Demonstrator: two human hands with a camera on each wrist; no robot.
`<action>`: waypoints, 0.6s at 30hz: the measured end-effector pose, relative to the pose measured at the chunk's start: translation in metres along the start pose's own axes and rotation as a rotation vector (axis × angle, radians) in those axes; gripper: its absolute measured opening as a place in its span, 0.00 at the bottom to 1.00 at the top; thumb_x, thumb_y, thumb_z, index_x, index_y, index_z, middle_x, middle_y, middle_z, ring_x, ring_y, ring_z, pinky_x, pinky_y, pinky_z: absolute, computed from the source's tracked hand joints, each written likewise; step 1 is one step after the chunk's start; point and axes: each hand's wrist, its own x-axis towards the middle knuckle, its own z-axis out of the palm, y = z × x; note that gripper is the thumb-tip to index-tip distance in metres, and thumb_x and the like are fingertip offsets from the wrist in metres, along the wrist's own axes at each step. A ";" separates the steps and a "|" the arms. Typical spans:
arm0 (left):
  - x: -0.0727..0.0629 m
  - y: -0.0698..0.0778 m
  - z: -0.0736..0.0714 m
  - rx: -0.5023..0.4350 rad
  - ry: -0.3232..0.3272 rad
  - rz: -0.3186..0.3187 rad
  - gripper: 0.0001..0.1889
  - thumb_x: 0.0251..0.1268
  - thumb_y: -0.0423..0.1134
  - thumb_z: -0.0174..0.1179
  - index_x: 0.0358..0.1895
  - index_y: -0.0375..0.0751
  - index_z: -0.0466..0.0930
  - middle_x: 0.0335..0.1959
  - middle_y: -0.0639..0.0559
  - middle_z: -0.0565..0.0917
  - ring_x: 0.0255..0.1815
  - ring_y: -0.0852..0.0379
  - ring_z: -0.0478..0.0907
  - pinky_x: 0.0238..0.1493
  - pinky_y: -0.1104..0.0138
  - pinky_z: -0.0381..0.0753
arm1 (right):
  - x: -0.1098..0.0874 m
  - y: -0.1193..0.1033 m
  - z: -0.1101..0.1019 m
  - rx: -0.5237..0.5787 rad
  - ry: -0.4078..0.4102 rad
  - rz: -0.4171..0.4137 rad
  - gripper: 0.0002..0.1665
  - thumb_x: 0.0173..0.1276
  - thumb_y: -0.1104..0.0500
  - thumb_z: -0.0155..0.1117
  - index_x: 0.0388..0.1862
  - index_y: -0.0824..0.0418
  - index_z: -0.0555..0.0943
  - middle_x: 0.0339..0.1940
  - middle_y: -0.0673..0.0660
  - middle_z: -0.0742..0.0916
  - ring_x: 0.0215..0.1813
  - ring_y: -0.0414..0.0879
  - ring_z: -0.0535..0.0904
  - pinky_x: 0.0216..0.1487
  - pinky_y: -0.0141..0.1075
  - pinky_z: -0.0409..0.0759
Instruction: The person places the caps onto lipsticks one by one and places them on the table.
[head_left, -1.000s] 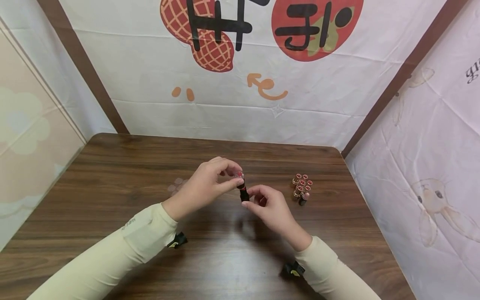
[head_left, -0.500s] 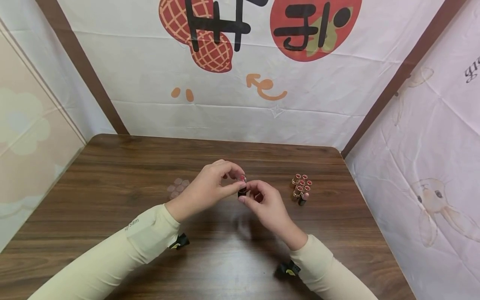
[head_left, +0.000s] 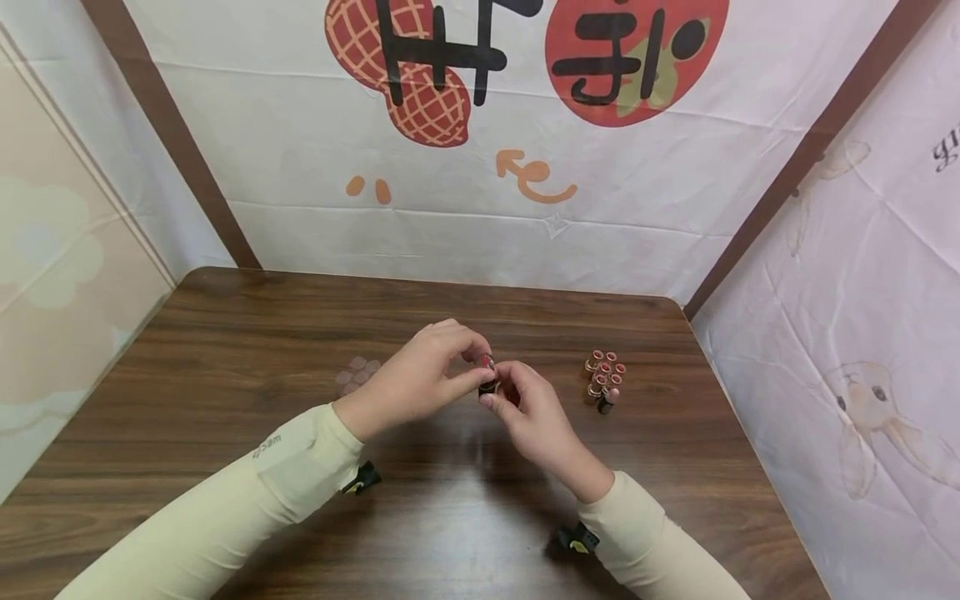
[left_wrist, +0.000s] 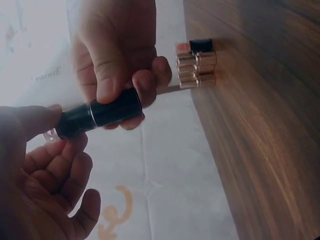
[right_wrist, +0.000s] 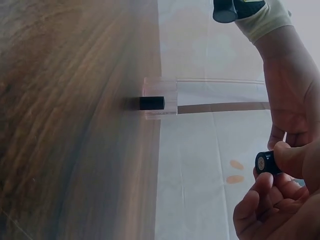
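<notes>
Over the middle of the table, both hands hold one black lipstick tube (left_wrist: 117, 107) with a thin silvery ring round it. My left hand (head_left: 420, 375) pinches its clear-tipped end between thumb and fingers. My right hand (head_left: 540, 421) grips the black base, and a small round label shows on the base's end in the right wrist view. In the head view the tube stands nearly upright, its reddish clear top (head_left: 487, 361) showing between the hands. Fingers cover much of the tube.
A cluster of gold lipstick tubes (head_left: 602, 371) stands on the wooden table (head_left: 262, 350) at right, with a pink-topped black tube (head_left: 608, 401) in front. Clear round-topped pieces (head_left: 356, 375) stand left, partly behind my left hand. The right wrist view shows a black cylinder (right_wrist: 152, 103) beside them.
A second ago the tube looked longer, with a red band at its middle. My right hand has moved up and left, closer to the left hand, and the tube now looks shorter.
</notes>
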 end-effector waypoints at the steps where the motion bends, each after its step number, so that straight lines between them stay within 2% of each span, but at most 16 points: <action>1: 0.000 0.000 0.000 0.013 0.002 0.007 0.06 0.67 0.41 0.70 0.41 0.48 0.83 0.36 0.61 0.83 0.43 0.62 0.77 0.54 0.60 0.75 | 0.000 0.000 0.000 -0.002 0.005 -0.008 0.12 0.69 0.63 0.71 0.49 0.57 0.81 0.33 0.50 0.80 0.34 0.41 0.74 0.33 0.32 0.73; 4: -0.001 0.000 -0.002 0.039 0.004 0.015 0.07 0.66 0.41 0.71 0.41 0.48 0.84 0.36 0.60 0.83 0.43 0.61 0.77 0.58 0.56 0.72 | 0.003 0.000 0.001 0.012 0.003 -0.024 0.12 0.69 0.62 0.71 0.49 0.57 0.81 0.34 0.50 0.80 0.34 0.42 0.73 0.33 0.32 0.72; 8: -0.003 0.003 -0.004 0.051 -0.017 -0.027 0.08 0.65 0.42 0.72 0.43 0.48 0.85 0.38 0.61 0.85 0.45 0.60 0.77 0.59 0.54 0.70 | 0.008 -0.002 0.004 0.006 -0.032 -0.009 0.10 0.69 0.59 0.73 0.47 0.53 0.81 0.33 0.49 0.79 0.32 0.42 0.73 0.32 0.32 0.72; 14: -0.010 0.002 -0.007 0.048 -0.014 -0.164 0.09 0.63 0.45 0.73 0.43 0.50 0.85 0.38 0.64 0.86 0.44 0.61 0.76 0.51 0.59 0.74 | 0.018 -0.008 0.004 -0.156 -0.091 -0.033 0.10 0.68 0.54 0.74 0.41 0.49 0.80 0.35 0.48 0.82 0.36 0.43 0.76 0.35 0.35 0.74; 18: -0.017 -0.004 -0.009 0.092 0.006 -0.242 0.17 0.60 0.51 0.75 0.47 0.48 0.85 0.41 0.61 0.86 0.47 0.57 0.77 0.54 0.56 0.73 | 0.028 -0.007 0.009 -0.203 -0.123 -0.047 0.10 0.68 0.54 0.74 0.43 0.50 0.81 0.37 0.46 0.84 0.40 0.43 0.79 0.40 0.37 0.77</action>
